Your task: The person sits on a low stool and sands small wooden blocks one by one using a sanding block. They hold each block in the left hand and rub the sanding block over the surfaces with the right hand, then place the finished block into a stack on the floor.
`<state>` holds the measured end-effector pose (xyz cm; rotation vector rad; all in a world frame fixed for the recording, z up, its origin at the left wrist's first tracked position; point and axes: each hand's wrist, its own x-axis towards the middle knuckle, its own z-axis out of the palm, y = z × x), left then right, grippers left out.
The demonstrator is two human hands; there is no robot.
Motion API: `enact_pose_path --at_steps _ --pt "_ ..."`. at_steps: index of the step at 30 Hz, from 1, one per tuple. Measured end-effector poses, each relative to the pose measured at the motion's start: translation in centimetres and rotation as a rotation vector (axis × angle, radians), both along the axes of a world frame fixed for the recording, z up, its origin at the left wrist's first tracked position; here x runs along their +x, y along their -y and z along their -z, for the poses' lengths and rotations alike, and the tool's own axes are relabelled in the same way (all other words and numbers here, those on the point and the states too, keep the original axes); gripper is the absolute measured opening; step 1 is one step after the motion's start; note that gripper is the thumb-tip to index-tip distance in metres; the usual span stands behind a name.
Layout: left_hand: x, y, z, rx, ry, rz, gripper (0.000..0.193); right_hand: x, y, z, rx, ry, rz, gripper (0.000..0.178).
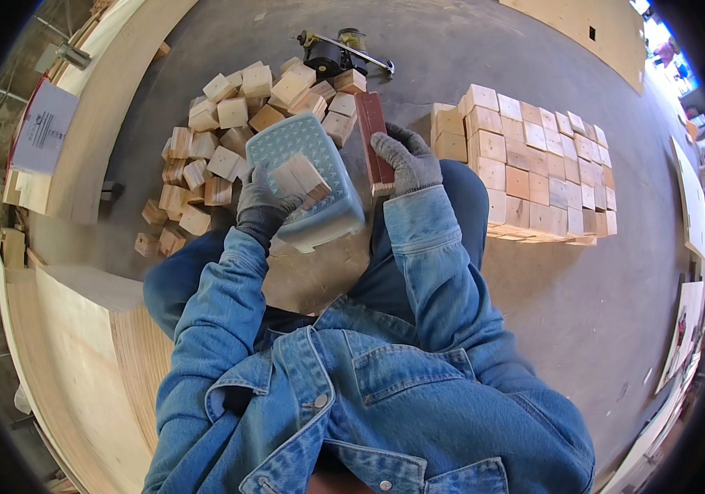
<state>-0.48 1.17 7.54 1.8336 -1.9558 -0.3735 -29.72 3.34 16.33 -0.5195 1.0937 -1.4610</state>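
Observation:
In front of me a light blue plastic stool (344, 193) with a patterned top stands between my legs. My left hand (263, 200), in a grey glove, grips a small wooden block (301, 179) on the stool's top. My right hand (408, 158), gloved too, is closed around a long reddish-brown sanding block (374, 140), held upright at the stool's right side, apart from the wooden block. Its inner fingers are partly hidden behind the bar. Beyond and left of the stool lies a loose heap of wooden blocks (229, 160).
On the right, wooden blocks stand in a neat stack (537, 169). A dark tool with a metal bar (340, 53) lies on the floor beyond the heap. Thick plywood sheets (93, 329) line my left side. Boards (686, 329) lean along the far right.

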Motion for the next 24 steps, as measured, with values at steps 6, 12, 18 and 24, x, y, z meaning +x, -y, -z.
enact_pose_path --at_steps 6,12,18,24 --pt "-1.2 1.4 -1.1 0.323 0.050 0.063 0.101 0.1 -0.1 1.1 0.008 -0.034 -0.008 0.051" --pt "-1.2 -3.3 0.6 -0.007 -0.108 0.097 0.076 0.2 -0.4 0.6 0.003 -0.058 -0.019 0.055" --pt "-1.2 -4.6 3.0 -0.081 -0.216 0.054 0.074 -0.1 -0.7 1.1 0.002 -0.093 -0.044 0.056" --pt "0.4 -3.6 7.1 0.063 -0.461 -0.069 0.105 -0.4 -0.5 2.5 0.003 -0.150 -0.063 0.058"
